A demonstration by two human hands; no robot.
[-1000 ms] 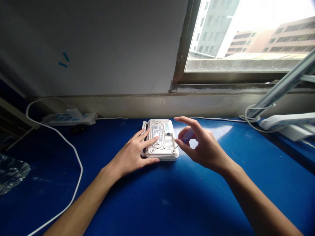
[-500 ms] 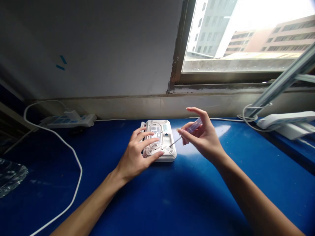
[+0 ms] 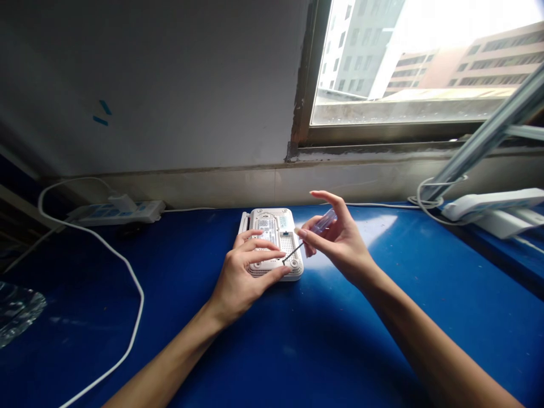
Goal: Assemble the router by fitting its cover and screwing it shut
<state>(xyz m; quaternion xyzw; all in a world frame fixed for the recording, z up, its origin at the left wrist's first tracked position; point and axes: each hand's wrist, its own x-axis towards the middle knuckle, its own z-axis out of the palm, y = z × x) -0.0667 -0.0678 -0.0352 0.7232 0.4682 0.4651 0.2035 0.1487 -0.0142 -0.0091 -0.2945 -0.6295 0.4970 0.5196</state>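
Observation:
A white router (image 3: 290, 242) lies underside up on the blue table, its vent holes, label and round feet showing. My left hand (image 3: 249, 263) rests over its near left part with the fingers stretched out. The left thumb and index finger lie apart, on either side of the screwdriver's tip. Pinched in my right hand (image 3: 334, 232) is a screwdriver (image 3: 324, 220) with a clear purplish handle. Its thin shaft slants down left to the router's near edge, with a small dark bit at the tip. Whether that bit is a screw is too small to tell.
A power strip (image 3: 148, 211) with a plugged-in white charger (image 3: 123, 202) stands at the back left. Its white cable (image 3: 138, 306) loops across the left side. More white power strips (image 3: 497, 205) sit right, beside a metal post (image 3: 480, 139). Crumpled clear plastic (image 3: 19, 311) lies far left.
My right hand has moved left and slightly down, taking the screwdriver's tip toward the router's near edge. My left thumb and index finger have shifted right, to the tip.

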